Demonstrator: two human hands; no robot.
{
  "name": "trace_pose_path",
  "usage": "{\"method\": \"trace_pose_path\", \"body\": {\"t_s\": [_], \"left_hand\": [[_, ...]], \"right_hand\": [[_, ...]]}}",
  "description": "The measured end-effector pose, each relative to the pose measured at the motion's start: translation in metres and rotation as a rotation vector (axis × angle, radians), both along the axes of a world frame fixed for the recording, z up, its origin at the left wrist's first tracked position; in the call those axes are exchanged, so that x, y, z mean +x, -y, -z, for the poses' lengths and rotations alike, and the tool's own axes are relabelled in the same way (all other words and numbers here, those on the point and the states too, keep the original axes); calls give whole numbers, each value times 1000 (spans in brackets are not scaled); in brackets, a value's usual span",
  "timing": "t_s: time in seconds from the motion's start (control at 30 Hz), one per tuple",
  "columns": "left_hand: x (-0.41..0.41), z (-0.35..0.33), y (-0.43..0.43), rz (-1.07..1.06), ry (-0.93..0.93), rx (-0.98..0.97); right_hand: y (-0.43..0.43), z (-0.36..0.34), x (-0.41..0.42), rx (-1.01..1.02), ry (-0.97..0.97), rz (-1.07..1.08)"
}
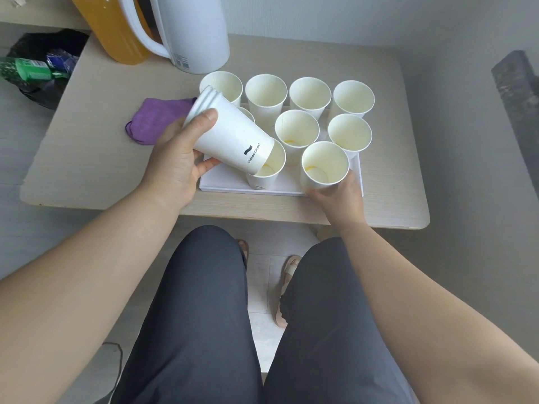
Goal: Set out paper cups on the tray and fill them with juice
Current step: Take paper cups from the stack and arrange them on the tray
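Several white paper cups [266,94] stand upright on a white tray [227,185] on the small table; some show faint yellow traces inside. My left hand [178,158] grips a tilted stack of nested cups [230,135], its mouth resting against a cup at the tray's front [269,170]. My right hand [335,196] holds a single cup [325,164] by its lower wall at the tray's front right. A yellow juice pitcher [113,27] with a white handle stands at the table's back left.
A white kettle [195,33] stands behind the tray. A purple cloth [157,118] lies left of the tray. The beige table [96,147] has free surface at left. A black bag with bottles [38,65] sits on the floor at far left.
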State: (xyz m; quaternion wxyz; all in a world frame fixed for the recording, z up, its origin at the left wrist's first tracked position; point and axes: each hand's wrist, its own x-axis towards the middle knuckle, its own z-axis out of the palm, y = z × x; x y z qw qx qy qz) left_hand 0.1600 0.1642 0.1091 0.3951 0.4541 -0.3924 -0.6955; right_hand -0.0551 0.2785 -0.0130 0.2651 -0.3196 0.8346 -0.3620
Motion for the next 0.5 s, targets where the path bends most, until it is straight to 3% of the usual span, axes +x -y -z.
{"method": "trace_pose_path", "body": {"t_s": [0.33, 0.43, 0.5], "left_hand": [[-6, 1, -10, 20, 17, 21], [-11, 1, -14, 50, 9, 14], [-16, -1, -16, 72, 11, 8]], "right_hand": [[-21, -26, -3, 10, 34, 34], [-38, -52, 7, -238, -40, 207], [-38, -76, 20, -430, -87, 209]]}}
